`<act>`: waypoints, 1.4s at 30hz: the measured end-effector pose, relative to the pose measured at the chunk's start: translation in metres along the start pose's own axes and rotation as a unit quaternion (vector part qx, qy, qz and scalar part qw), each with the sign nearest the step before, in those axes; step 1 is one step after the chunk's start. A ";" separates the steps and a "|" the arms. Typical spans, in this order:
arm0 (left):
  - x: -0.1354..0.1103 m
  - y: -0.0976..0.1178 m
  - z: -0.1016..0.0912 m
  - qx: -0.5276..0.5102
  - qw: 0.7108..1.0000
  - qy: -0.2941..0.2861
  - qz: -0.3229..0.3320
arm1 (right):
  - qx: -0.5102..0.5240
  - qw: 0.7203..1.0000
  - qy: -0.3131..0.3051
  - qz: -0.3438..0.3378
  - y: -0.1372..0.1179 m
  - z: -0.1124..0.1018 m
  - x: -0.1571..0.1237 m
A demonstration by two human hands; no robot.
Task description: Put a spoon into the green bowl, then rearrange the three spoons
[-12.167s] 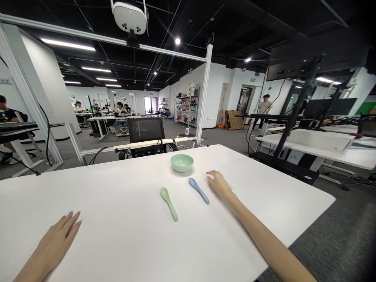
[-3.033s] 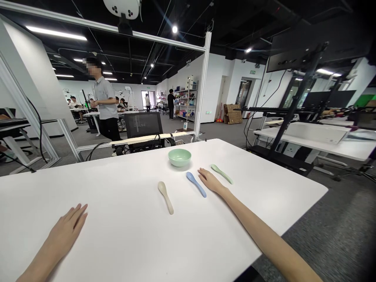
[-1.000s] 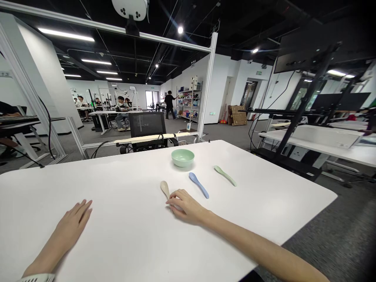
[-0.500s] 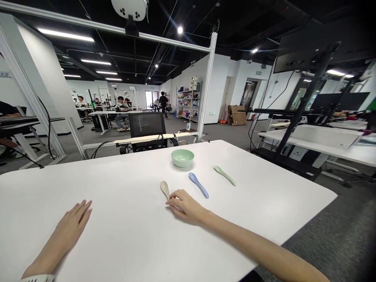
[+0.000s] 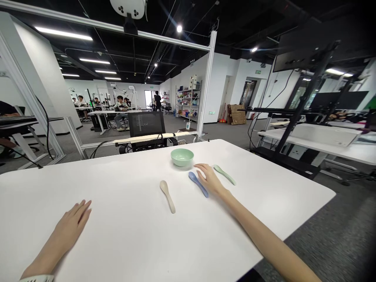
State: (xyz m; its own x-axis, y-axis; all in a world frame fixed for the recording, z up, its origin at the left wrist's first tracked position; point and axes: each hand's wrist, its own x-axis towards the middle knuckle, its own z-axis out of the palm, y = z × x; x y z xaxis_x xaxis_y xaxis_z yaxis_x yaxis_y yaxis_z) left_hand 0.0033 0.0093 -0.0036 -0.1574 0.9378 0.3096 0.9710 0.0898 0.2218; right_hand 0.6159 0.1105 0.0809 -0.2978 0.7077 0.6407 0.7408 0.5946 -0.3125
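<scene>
My right hand (image 5: pixel 209 177) hovers over the table between a blue spoon (image 5: pixel 198 184) and a light green spoon (image 5: pixel 225 175), its fingers apart and nothing in them. Its fingertips point towards a green bowl (image 5: pixel 182 158), close to the rim but apart from it. A beige spoon (image 5: pixel 168 196) lies by itself, nearer to me and left of the blue one. Flat on the table at the left rests my left hand (image 5: pixel 72 223), fingers stretched out and holding nothing.
All of this is on a white table (image 5: pixel 126 243) with rounded corners. Beyond its far edge stand a metal frame (image 5: pixel 207 90) and a black chair (image 5: pixel 147 124). A dark monitor stand (image 5: pixel 293 117) rises at the right. People sit and stand in the background.
My right hand has left the beige spoon and moved away and to the right, near the bowl and blue spoon. The beige spoon now shows whole. My left hand has stayed put.
</scene>
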 end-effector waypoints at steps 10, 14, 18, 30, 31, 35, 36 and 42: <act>0.003 -0.001 -0.002 0.002 1.000 -0.011 -0.005 | -0.058 0.980 -0.138 0.132 0.068 0.015 -0.012; 0.002 0.001 -0.005 -0.001 1.000 -0.009 -0.005 | -0.059 0.981 -0.131 0.134 0.064 0.014 -0.011; 0.000 0.006 -0.008 -0.003 1.000 -0.012 -0.008 | -0.067 0.979 -0.134 0.141 0.059 0.013 -0.011; 0.001 0.010 -0.009 0.007 1.000 -0.015 -0.005 | 0.017 0.984 -0.013 0.174 0.003 -0.004 0.005; 0.002 0.010 -0.009 0.008 1.000 -0.018 -0.005 | 0.039 0.985 -0.017 0.168 -0.013 0.000 0.007; 0.001 0.011 -0.010 0.010 1.000 -0.019 -0.008 | 0.096 0.982 -0.104 0.127 -0.086 0.026 0.008; 0.001 0.011 -0.010 0.009 1.000 -0.015 -0.008 | 0.102 0.980 -0.120 0.120 -0.103 0.033 0.006; 0.001 0.007 -0.007 0.004 1.000 0.002 -0.001 | 0.115 0.975 -0.170 0.080 -0.147 0.056 -0.006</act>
State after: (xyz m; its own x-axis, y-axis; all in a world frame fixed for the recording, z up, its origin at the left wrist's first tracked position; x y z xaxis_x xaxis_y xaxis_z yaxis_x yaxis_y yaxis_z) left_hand 0.0091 0.0086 0.0053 -0.1593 0.9361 0.3136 0.9722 0.0936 0.2145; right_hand 0.4750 0.0401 0.0844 -0.4008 0.8607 0.3140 0.6504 0.5087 -0.5642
